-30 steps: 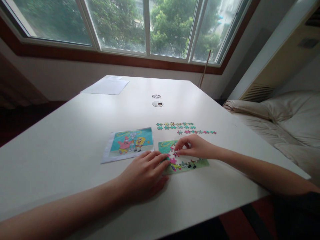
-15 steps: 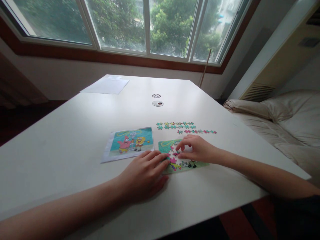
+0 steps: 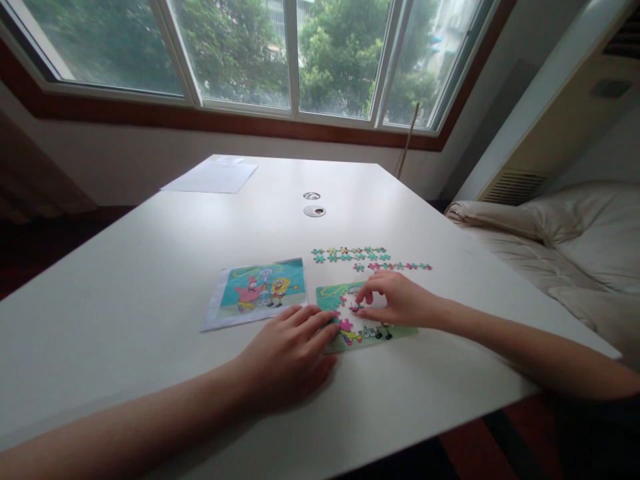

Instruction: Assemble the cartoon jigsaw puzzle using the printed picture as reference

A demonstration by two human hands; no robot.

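A partly filled jigsaw puzzle (image 3: 395, 339) lies on the white table, its border pieces in place around a pale gap. My left hand (image 3: 299, 343) rests with fingers stretched out over the puzzle's left edge. Above the gap, my right hand (image 3: 395, 298) pinches a small pink puzzle piece (image 3: 355, 307) between thumb and forefinger. To the left lies a printed picture sheet (image 3: 265, 288) with cartoon figures on a teal background. Behind the puzzle, several loose puzzle pieces (image 3: 350, 254) are laid out in rows.
The white table (image 3: 150, 280) stretches toward the window. A white paper sheet (image 3: 213, 177) lies at its far left corner, and two round inserts (image 3: 315, 211) sit in the tabletop. To the right stands a cream leather sofa (image 3: 545, 233); a thin stick (image 3: 409, 139) leans beneath the window.
My right hand and the pink piece have shifted slightly to the right over the gap. My left hand stays on the puzzle's edge. The camera view has tilted a little upward.
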